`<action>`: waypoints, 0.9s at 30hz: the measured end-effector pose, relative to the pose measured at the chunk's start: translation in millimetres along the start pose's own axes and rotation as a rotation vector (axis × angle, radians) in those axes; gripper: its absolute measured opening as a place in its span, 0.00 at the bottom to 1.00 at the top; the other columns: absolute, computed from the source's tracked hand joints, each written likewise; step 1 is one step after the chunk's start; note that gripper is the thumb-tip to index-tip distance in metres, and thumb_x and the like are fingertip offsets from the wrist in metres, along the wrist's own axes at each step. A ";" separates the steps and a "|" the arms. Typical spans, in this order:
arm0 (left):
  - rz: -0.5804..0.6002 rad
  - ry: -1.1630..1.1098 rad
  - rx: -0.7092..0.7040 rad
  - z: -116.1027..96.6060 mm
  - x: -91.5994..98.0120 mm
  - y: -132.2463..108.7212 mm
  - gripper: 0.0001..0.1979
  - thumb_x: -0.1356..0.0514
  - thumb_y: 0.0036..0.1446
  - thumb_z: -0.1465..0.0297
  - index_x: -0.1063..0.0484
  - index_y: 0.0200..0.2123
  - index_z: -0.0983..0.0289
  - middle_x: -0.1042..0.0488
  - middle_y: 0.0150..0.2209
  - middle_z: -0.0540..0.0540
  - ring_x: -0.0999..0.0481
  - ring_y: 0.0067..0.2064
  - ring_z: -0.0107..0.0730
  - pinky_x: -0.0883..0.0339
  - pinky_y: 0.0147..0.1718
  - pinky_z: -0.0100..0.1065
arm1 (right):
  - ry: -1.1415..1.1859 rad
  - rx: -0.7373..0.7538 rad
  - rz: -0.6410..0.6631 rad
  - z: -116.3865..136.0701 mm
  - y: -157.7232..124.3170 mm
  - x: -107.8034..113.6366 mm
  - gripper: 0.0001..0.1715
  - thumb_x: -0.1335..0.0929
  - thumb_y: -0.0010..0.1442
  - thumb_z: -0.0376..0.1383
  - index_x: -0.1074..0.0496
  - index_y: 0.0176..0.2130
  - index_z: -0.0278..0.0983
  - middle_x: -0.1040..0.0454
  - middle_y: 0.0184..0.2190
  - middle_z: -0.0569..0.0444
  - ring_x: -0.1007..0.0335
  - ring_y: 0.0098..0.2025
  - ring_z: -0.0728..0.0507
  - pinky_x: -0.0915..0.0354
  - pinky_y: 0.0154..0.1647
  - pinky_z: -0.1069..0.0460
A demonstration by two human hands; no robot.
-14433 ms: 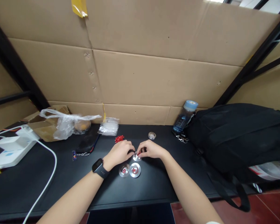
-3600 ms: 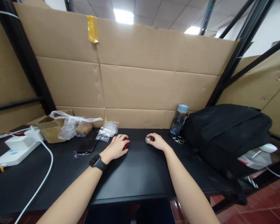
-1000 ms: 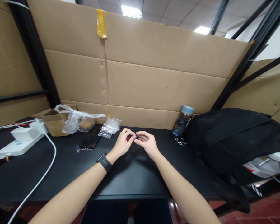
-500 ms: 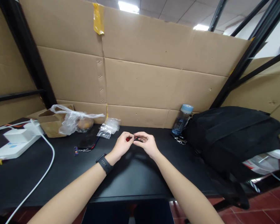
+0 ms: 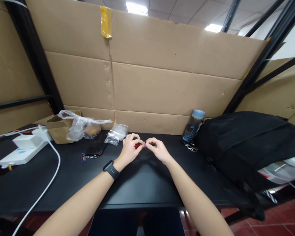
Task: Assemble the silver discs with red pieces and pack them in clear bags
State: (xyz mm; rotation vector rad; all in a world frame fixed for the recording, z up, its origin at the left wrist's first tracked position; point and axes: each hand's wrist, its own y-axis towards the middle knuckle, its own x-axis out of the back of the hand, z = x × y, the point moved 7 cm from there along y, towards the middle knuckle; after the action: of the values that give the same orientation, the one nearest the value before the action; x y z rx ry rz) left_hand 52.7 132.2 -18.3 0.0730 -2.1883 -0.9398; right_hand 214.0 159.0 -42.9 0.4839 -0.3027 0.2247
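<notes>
Both hands meet above the middle of the black table (image 5: 142, 186). Closed around a small red and dark object (image 5: 137, 145) is my left hand (image 5: 130, 149), its fingers covering most of it. I cannot make out what kind of thing it is. My right hand (image 5: 159, 150) is closed in a pinch, thumb and forefinger on a thin light edge that sticks out between the two hands. Whether that edge belongs to the red object is not clear. On my left wrist sits a black watch (image 5: 111, 169).
Left: white power strip (image 5: 24, 155) with cable, cardboard box (image 5: 61, 131), tied plastic bag (image 5: 80, 126), dark phone (image 5: 95, 147) with charm, clear plastic packets (image 5: 117, 133). Right: blue-capped bottle (image 5: 193, 126), black backpack (image 5: 245, 144). A cardboard wall (image 5: 152, 88) stands behind.
My right hand's fingertips have closed into a tighter pinch, and the dark and red bit between them is out of sight. My left hand has turned slightly. The view has shifted a little.
</notes>
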 end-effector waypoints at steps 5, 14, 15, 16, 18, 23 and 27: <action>0.100 -0.009 -0.013 1.0 -8.8 -1.0 0.06 0.41 0.64 0.65 0.23 0.37 0.56 0.30 0.46 0.53 0.33 0.52 0.43 0.42 0.51 0.45 | -0.109 0.014 0.092 0.8 -0.9 1.2 0.15 0.32 0.64 0.45 0.23 0.32 0.38 0.26 0.46 0.49 0.30 0.48 0.41 0.33 0.42 0.50; 0.210 0.006 -0.045 -0.9 -18.1 -8.0 0.13 0.39 0.62 0.59 0.27 0.49 0.53 0.31 0.54 0.54 0.36 0.56 0.47 0.43 0.55 0.48 | -0.361 0.116 0.088 -0.3 -5.0 2.2 0.09 0.33 0.66 0.40 0.25 0.36 0.39 0.30 0.47 0.49 0.31 0.46 0.42 0.32 0.40 0.48; 0.232 0.032 -0.060 -1.2 -21.0 -9.4 0.12 0.38 0.60 0.60 0.26 0.47 0.54 0.30 0.53 0.54 0.36 0.57 0.48 0.43 0.55 0.48 | -0.395 0.130 0.087 0.5 -5.3 2.3 0.09 0.33 0.67 0.39 0.25 0.36 0.39 0.30 0.47 0.49 0.32 0.47 0.41 0.32 0.43 0.47; 0.255 0.051 -0.069 -1.2 -24.0 -10.7 0.10 0.37 0.59 0.61 0.25 0.45 0.54 0.29 0.53 0.54 0.36 0.57 0.48 0.43 0.54 0.48 | -0.434 0.145 0.083 1.8 -5.5 2.9 0.08 0.33 0.67 0.38 0.26 0.36 0.39 0.30 0.47 0.49 0.32 0.48 0.41 0.33 0.47 0.45; 0.292 0.062 -0.081 -0.4 -28.6 -11.7 0.10 0.36 0.59 0.63 0.24 0.45 0.54 0.28 0.52 0.54 0.36 0.56 0.48 0.43 0.54 0.48 | -0.509 0.169 0.065 5.2 -5.5 6.1 0.07 0.34 0.67 0.35 0.26 0.36 0.39 0.31 0.48 0.48 0.34 0.50 0.39 0.36 0.54 0.41; 0.211 0.051 -0.042 18.5 -12.5 -0.5 0.19 0.40 0.61 0.65 0.30 0.55 0.53 0.29 0.54 0.56 0.35 0.55 0.47 0.41 0.55 0.48 | -0.552 0.168 0.123 12.1 -5.9 15.1 0.08 0.34 0.67 0.34 0.25 0.36 0.39 0.31 0.49 0.47 0.35 0.51 0.39 0.38 0.57 0.41; 0.183 0.133 -0.009 51.9 8.9 6.4 0.10 0.39 0.55 0.71 0.22 0.40 0.56 0.27 0.47 0.55 0.34 0.52 0.47 0.42 0.56 0.50 | -0.560 0.148 0.258 10.9 -9.2 14.8 0.07 0.30 0.64 0.33 0.23 0.32 0.39 0.30 0.49 0.47 0.34 0.52 0.38 0.38 0.56 0.40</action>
State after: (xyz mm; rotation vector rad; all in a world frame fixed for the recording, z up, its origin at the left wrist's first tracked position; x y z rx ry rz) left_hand 13.8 165.4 -32.4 -0.0665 -2.0298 -0.8182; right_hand 227.9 147.9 -32.6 0.6514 -0.9027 0.3632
